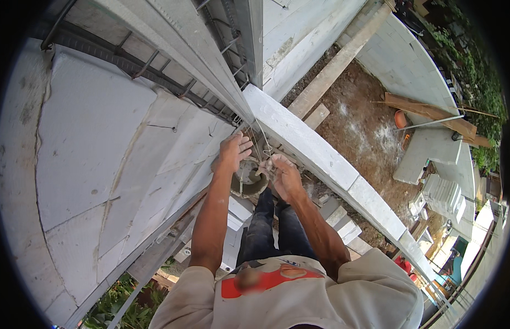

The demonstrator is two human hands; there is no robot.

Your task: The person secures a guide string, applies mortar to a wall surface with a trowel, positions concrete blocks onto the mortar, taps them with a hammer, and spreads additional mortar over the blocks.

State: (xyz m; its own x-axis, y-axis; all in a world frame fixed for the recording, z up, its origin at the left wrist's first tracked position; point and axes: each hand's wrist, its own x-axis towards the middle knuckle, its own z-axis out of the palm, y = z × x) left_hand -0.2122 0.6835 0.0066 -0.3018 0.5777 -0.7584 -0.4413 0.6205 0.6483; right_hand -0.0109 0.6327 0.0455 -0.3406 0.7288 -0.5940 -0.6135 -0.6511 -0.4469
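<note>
Near the middle of the frame, a round bucket (pixel 249 191) sits below the hands, holding a grey, wet-looking mix (pixel 244 174); the right hand covers part of its rim, so the full contents cannot be seen. In the upper right, an orange container (pixel 400 119) rests against the dirt floor (pixel 353 120) beside a wooden board (pixel 430 113); its inside does not show.

The thin wire (pixel 259 137) hangs at the centre of the frame, just above the bucket, with a small bend at its lower part. The left hand (pixel 234 152) is just to the left of it, fingers extended and loosely parted, gripping nothing visible. The right hand (pixel 284 174) is at the wire's lower end with fingers bent inward; whether they pinch the wire cannot be told.

A metal channel (pixel 175 41) slants from the upper left down to just above the hands, beside a steel rebar cage (pixel 145 70). A pale block wall (pixel 321 151) runs from the centre to the lower right, hemming in the right hand's side. Past it, a long plank (pixel 343 66) crosses the upper right.
</note>
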